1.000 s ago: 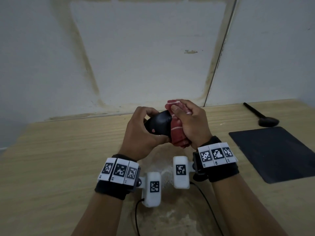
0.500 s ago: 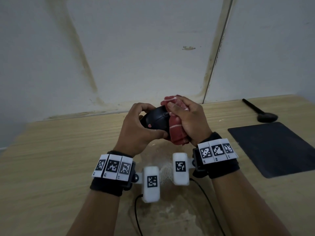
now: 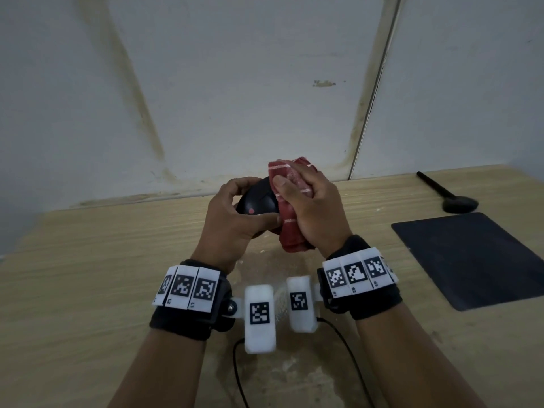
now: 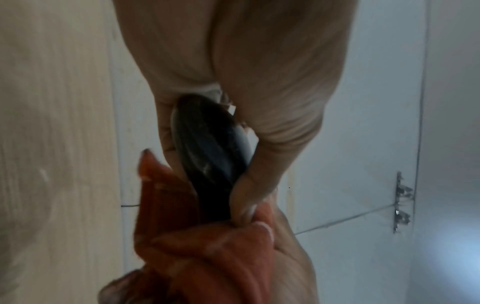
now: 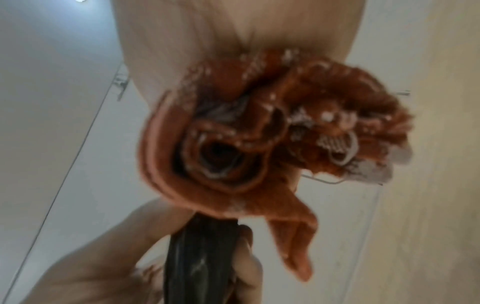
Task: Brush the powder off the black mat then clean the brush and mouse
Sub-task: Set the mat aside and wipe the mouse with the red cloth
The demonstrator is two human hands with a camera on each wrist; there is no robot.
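Observation:
My left hand grips a black mouse above the wooden table, fingers curled over its top and thumb along its near side. The mouse shows edge-on in the left wrist view, and again as the mouse in the right wrist view. My right hand holds a bunched red cloth with white stripes and presses it against the mouse's right side. White powder clings to the red cloth. The black mat lies flat at the right. The black brush lies behind it.
White powder is scattered on the table under and in front of my hands. A stained white wall rises right behind the table. Two thin black cables run from the wrist cameras toward me.
Both hands have lifted a little with the mouse and cloth. The cloth has slid up the mouse's right side, so its top now stands above the mouse.

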